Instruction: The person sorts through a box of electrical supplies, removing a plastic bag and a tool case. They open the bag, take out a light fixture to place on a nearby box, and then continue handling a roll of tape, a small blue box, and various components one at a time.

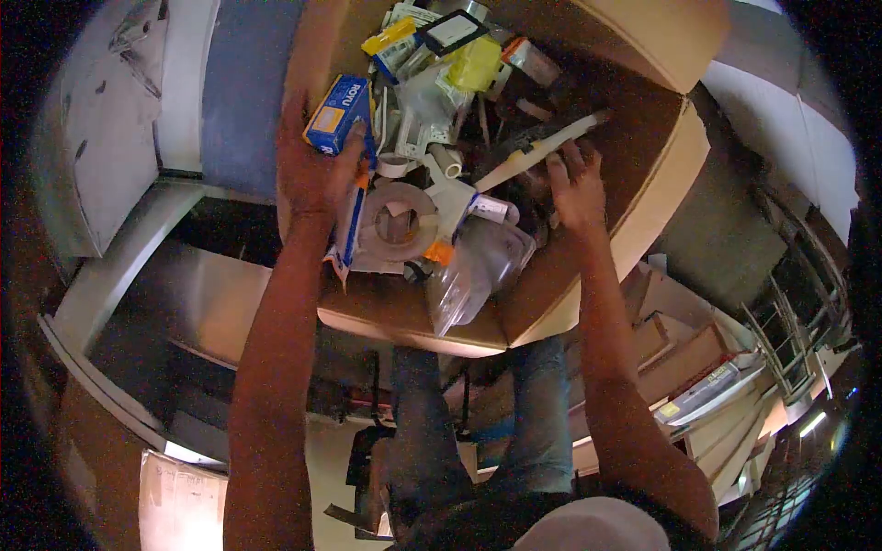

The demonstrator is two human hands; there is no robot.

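My left hand (pixel 317 179) is closed on a small blue ROYU box (pixel 338 114) by the left wall of a large open cardboard box (pixel 404 332); its thumb lies over the small box's lower end and the other fingers are mostly hidden. Inside the carton on the right, my right hand (pixel 581 188) has bent, separated fingers, with the fingertips right at a long pale strip (pixel 542 151). Between the hands lie a roll of tape (pixel 375 234), a clear plastic package (pixel 487 262), a white plastic piece (pixel 448 197) and a yellow packet (pixel 473 64).
A yellow-and-blue box (pixel 392 46) and a dark-framed card (pixel 452 32) sit at the carton's far end. Its flap (pixel 661 37) spreads outward at upper right. Stacked cartons (pixel 689 367) and a metal rack (pixel 790 335) stand at right. My legs (pixel 537 413) are below.
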